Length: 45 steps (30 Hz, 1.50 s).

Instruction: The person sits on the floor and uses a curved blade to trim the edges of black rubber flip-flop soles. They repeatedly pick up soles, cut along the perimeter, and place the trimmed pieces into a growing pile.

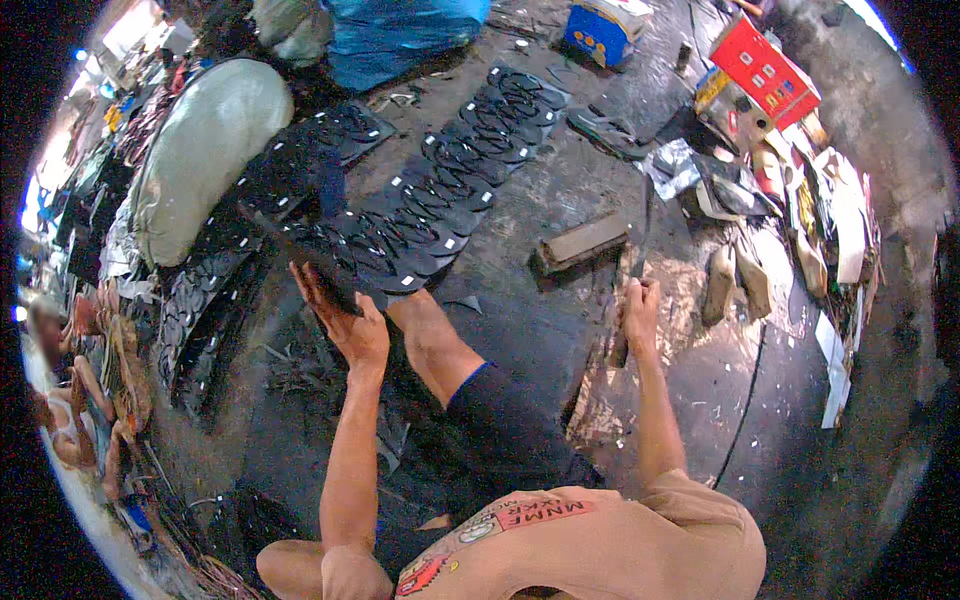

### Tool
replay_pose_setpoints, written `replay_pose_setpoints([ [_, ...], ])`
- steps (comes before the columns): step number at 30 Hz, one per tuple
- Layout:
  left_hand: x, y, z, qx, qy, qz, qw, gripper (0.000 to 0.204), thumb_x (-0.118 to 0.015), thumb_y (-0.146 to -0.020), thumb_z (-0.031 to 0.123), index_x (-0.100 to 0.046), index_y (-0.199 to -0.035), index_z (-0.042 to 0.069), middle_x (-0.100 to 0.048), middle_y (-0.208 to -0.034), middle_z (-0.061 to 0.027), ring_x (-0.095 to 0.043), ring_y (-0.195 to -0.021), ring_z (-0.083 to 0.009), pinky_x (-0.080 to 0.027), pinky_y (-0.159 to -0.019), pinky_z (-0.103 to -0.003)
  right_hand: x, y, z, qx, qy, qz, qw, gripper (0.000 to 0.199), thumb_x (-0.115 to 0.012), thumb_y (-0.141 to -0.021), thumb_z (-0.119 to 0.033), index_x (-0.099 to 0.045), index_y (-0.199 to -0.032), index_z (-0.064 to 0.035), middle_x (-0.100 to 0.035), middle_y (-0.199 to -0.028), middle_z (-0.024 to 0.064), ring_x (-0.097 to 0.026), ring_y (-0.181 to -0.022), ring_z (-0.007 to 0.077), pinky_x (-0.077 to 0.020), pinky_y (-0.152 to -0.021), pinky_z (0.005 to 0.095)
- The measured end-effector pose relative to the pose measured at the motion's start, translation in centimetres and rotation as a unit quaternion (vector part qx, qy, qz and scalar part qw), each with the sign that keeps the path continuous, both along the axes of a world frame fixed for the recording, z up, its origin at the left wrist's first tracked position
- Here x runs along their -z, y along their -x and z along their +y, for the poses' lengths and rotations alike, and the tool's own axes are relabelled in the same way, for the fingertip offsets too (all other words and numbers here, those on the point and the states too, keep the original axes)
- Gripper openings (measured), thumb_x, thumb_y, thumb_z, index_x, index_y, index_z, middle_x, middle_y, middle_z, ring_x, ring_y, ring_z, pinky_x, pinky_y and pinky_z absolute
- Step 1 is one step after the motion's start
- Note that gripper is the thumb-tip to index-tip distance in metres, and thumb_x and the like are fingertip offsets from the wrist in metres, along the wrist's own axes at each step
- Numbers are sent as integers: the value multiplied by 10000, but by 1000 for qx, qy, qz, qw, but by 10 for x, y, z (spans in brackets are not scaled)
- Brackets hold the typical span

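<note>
My left hand (345, 325) holds a dark, flat, sole-shaped piece (290, 245), with the fingers stretched along one side and the thumb at its near end. This piece blends into the dark things behind it, so its outline is partly unclear. Past it lie overlapping rows of black strapped sandals (415, 225) with small white labels. On the right, my right hand (642, 312) is closed round a knife (646, 220), its long dark blade pointing away from me. A brown rectangular block (583, 243) rests on the floor between my hands, nearer the right one.
A pale stuffed sack (205, 160) stands at the left, with a blue bag (400, 40) at the far side. Boxes, one red (765, 70) and one blue and white (605, 32), are at the far right. Shoe lasts (738, 280) stand beyond my right hand. Another person sits far left.
</note>
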<state>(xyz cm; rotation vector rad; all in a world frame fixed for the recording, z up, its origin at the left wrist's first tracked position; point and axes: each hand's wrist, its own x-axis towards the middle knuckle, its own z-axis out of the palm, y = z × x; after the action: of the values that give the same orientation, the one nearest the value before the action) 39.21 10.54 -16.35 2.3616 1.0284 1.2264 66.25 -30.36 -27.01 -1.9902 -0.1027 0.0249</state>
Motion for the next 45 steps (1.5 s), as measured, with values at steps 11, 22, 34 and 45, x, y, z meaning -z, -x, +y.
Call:
replay_pose_setpoints([
  [11,25,8,17,8,53,37,998,791,-501,-930,47,-141,-1629,-35,-149,-1688,-298,-183,-1562,-468,-192,-1280,-532,-28,8,111,-72,-61,199,975,313,-713,-997,-266,-741,-1097,30,-749,-857,85,-701,-673,139,-534,-554,290],
  [22,60,10,19,-28,86,39,995,814,-521,-928,53,-112,-1623,-53,-142,-1680,-314,-176,-1560,-474,-179,-1282,-530,-7,-4,39,-3,-25,92,995,347,-751,-964,-332,-770,-1062,0,-729,-805,54,-668,-675,119,-504,-565,276],
  [34,82,37,30,-67,106,51,991,842,-542,-925,59,-80,-1616,-73,-135,-1671,-332,-168,-1558,-479,-165,-1284,-528,-16,16,10,35,-4,101,994,378,-769,-927,-331,-780,-1063,22,-779,-907,109,-711,-689,159,-566,-644,307],
  [45,95,33,27,-67,128,48,988,871,-562,-922,64,-51,-1610,-91,-128,-1664,-348,-160,-1556,-485,-152,-1287,-527,0,8,-52,51,95,91,990,343,-777,-931,-313,-774,-1036,14,-766,-857,98,-692,-680,130,-557,-607,283],
])
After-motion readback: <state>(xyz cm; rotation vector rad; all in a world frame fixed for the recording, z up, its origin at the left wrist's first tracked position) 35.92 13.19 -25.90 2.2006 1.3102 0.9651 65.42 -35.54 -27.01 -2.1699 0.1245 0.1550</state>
